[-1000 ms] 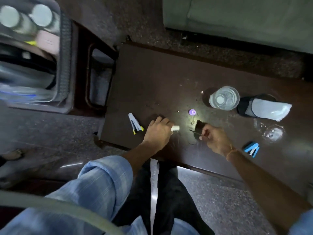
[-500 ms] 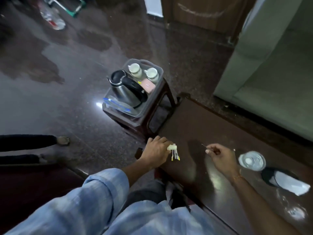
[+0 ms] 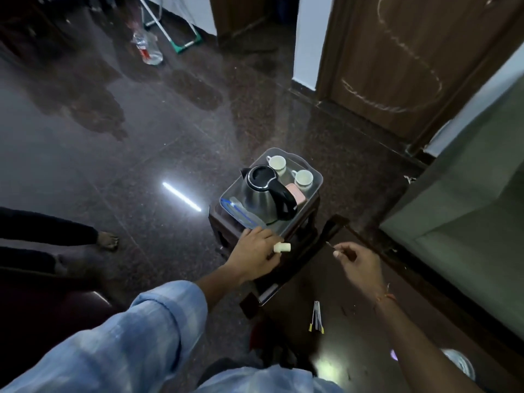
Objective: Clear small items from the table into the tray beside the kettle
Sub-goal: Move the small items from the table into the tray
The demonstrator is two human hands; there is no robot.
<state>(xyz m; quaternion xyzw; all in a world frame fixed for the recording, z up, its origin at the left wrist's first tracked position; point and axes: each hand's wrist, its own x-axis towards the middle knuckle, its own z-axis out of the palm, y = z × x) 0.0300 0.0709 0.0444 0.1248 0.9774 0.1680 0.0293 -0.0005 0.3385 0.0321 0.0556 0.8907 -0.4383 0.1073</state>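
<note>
Left hand (image 3: 253, 251) closed around a small white cylindrical piece (image 3: 282, 247), its end projecting from the fingers at 3 o'clock, at the near rim of the clear plastic tray (image 3: 317, 177). Right hand (image 3: 357, 260) pinching a thin dark pin-like item (image 3: 330, 245) between thumb and forefinger, tip toward 10 o'clock, short of the tray. Steel kettle (image 3: 262, 194) at tray centre; two white cups (image 3: 289, 170) at 12 to 1 o'clock; pink case (image 3: 296, 193) at 3 o'clock. Folded yellow-tipped clip (image 3: 316, 317) left on the dark table (image 3: 354, 321), at 6 o'clock. Both held items judged light and rigid; the pin slippery, best pinched mid-shaft and released low into free tray space at 7 o'clock.
</note>
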